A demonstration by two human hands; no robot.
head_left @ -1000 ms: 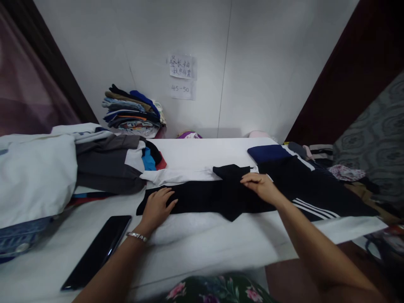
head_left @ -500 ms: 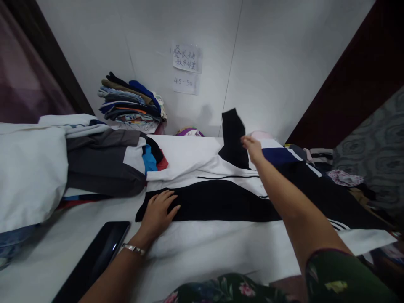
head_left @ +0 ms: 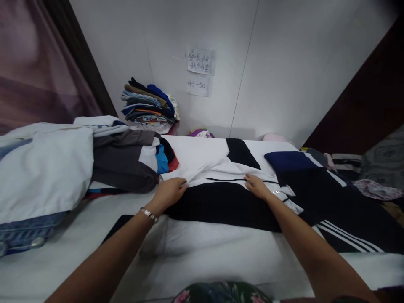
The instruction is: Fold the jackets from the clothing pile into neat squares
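A white jacket with black sleeves [head_left: 217,204] lies spread in front of me, one sleeve folded along its near side and the other pointing to the wall. A thin black line, perhaps a zip, runs across its white body. My left hand [head_left: 172,191] is closed with thumb and fingers on the jacket's left end, a bracelet at the wrist. Near the black line, my right hand [head_left: 257,187] pinches the white cloth. My left forearm partly covers a black phone [head_left: 117,227] on the white bed surface.
Heaped clothes [head_left: 123,162] lie at the left, with a white garment in front. A folded stack [head_left: 148,105] stands by the wall under paper signs [head_left: 201,61]. Black trousers with white stripes [head_left: 334,198] and more clothing lie at the right.
My right hand has let go of the far black sleeve, which now lies flat, and come down to the jacket's front. My left hand has gone from resting flat to gripping the left end.
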